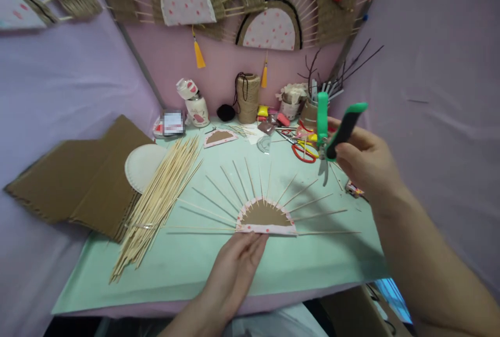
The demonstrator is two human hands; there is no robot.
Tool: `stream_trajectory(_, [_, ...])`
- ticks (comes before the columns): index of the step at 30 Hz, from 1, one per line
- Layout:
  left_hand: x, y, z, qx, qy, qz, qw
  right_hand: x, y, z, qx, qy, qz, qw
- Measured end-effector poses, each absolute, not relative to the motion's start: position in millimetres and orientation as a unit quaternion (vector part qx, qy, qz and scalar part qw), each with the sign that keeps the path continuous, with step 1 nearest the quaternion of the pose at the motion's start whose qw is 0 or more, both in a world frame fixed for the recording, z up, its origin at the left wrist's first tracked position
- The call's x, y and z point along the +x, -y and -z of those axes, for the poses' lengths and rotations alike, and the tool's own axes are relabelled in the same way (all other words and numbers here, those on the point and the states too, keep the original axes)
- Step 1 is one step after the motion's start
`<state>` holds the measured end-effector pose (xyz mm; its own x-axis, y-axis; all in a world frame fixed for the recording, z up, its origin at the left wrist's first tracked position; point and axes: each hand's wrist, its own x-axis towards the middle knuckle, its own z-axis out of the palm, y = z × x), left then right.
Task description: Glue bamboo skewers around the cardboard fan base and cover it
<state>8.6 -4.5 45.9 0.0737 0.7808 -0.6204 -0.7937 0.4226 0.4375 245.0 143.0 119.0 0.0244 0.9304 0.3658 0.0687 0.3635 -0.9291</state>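
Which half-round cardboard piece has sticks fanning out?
The nearer piece, its straight edge at the left hand; the farther piece, near the protractor, has no such fan.

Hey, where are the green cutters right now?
In the head view, the cutters are right of centre, held up in the right hand, just right of the red scissors.

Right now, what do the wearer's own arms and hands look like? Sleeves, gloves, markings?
Left hand and right hand: human, ungloved, no rings to be seen. Left forearm and right forearm are bare as far as they show: no sleeve, watch, bracelet, cable or clear marking. Upper arms are out of frame.
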Motion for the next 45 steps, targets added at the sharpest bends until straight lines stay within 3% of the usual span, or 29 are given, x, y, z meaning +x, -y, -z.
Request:
stream_trajectory(5, [-7.2, 35.5, -53.0, -0.033, -0.44, -0.441, 0.782, 261.3, -109.6, -107.2, -0.41, 0.541, -0.416, 0.605])
stream_trajectory(9, [-6.1, 41.4, -58.1, 0.076, -0.453, -0.323, 0.828, 255.3, -81.1, -96.6, -0.398, 0.543, -0.438, 0.596])
stream_trajectory(15, [11.6, 26.0, -60.3, 0.333, -0.456, -0.352, 0.747, 230.7, -13.3, -77.7, -0.426, 0.525, -0.568, 0.469])
stream_trajectory(18, [8.8, 21.8, -54.2, 0.517, -0.472, -0.357, 0.618, 240.9, 14.7, -67.6, -0.407, 0.564, -0.57, 0.438])
stream_trajectory(22, [-4.3, 3.3, -38.8, 0.757, -0.468, -0.349, 0.292, 267.4, 31.3, -64.2, -0.416, 0.527, -0.535, 0.512])
stream_trajectory(24, [-9.4, -12.6, -29.8, 0.807, -0.469, -0.306, 0.185, 273.9, 33.6, -66.0, -0.413, 0.493, -0.539, 0.544])
stream_trajectory(31, [-13.3, -45.5, -14.8, 0.863, -0.46, -0.208, 0.029, 273.3, 33.7, -65.7, -0.349, 0.476, -0.557, 0.584])
stream_trajectory(36, [-5.3, -31.5, -25.9, 0.848, -0.455, -0.248, 0.11, 272.5, 31.8, -59.2, -0.346, 0.466, -0.572, 0.579])
stream_trajectory(42, [12.8, -9.2, -46.9, 0.721, -0.375, -0.268, 0.518, 232.6, 32.2, -48.3, -0.286, 0.49, -0.631, 0.529])
stream_trajectory(45, [12.3, -2.5, -44.7, 0.63, -0.376, -0.296, 0.612, 206.8, 33.6, -45.5, -0.242, 0.513, -0.64, 0.518])
